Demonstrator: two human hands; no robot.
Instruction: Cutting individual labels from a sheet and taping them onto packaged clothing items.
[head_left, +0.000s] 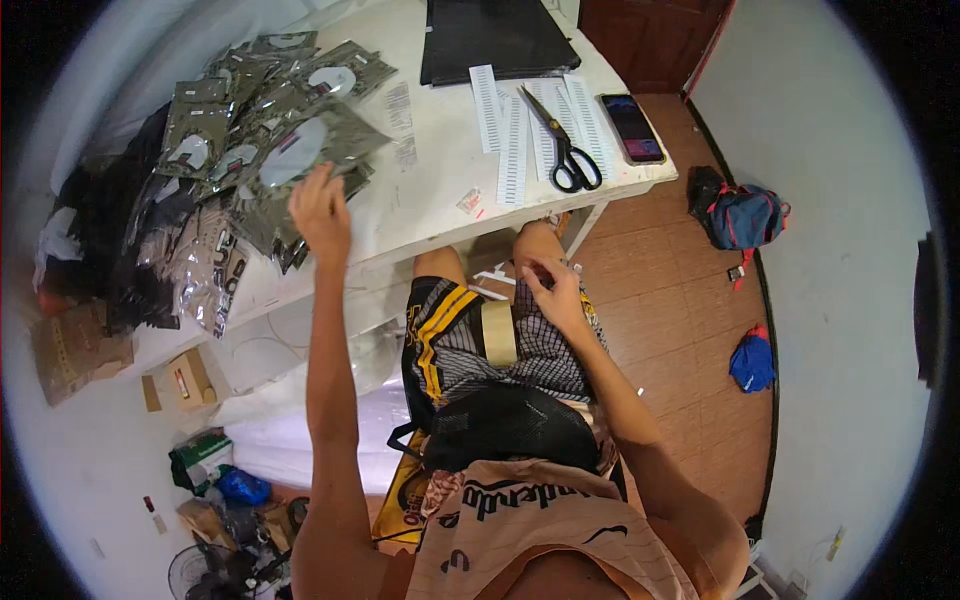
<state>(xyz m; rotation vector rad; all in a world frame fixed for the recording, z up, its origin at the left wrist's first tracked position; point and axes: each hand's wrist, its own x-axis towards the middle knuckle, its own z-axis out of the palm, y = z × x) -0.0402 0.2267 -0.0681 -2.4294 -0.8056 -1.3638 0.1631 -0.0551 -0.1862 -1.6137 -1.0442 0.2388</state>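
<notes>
My left hand (322, 214) is at the near edge of a pile of olive garments in clear plastic bags, its fingertips at the topmost bag (341, 139), which is slightly blurred; whether they grip it I cannot tell. My right hand (553, 292) is over my right thigh, fingers loosely curled and apart, with nothing seen in it. A roll of tan tape (499, 334) lies between my thighs. On the white table (427, 202), black-handled scissors (556, 135) rest on strips of printed labels (513, 154). A phone (632, 127) lies right of them.
A stack of flat black sheets (495, 37) lies at the table's back. Bagged beige garments (214, 262) and black ones (146, 247) are heaped at the left. Below stands an open cardboard box (191, 379). A backpack (746, 216) and a blue bag (752, 364) are on the floor by the right wall.
</notes>
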